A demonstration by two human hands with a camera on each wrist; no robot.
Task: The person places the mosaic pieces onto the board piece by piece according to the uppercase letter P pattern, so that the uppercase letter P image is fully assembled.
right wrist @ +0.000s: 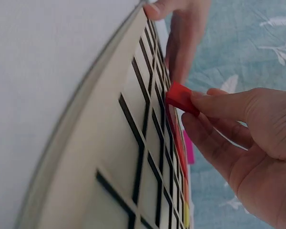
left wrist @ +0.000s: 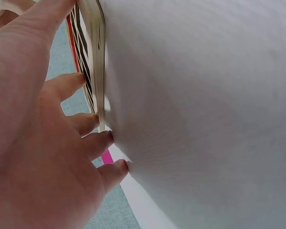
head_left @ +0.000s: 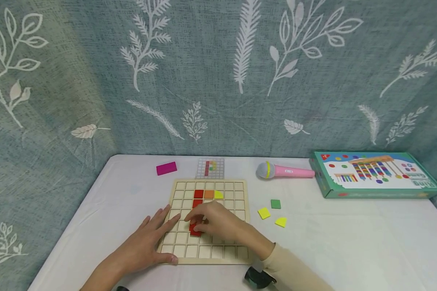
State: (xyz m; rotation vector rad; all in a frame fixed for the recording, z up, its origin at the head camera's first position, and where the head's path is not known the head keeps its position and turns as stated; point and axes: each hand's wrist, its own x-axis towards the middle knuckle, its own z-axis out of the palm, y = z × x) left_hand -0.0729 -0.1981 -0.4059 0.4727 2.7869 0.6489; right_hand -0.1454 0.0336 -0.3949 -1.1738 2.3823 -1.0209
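Observation:
A wooden grid board [head_left: 205, 252] lies on the table. My left hand [head_left: 145, 242] rests along its left edge, fingers spread straight, thumb at the front corner. Between thumb and fingers, my right hand [head_left: 218, 222] pinches a red square tile [right wrist: 180, 98], low over the board's left-middle cells. Other red tiles [head_left: 198, 194] run in a column up from there, partly hidden by the right hand in the head view. An orange tile [head_left: 209, 194] and a yellow quarter-round tile [head_left: 218, 195] sit beside the top red one.
Behind the board lie a pattern card [head_left: 218, 173] and a magenta block [head_left: 166, 168]. To the right are a green tile [head_left: 275, 204], a yellow square tile [head_left: 264, 213], another yellow quarter-round tile [head_left: 281, 222], a pink toy microphone [head_left: 291, 171] and a toy box [head_left: 375, 176].

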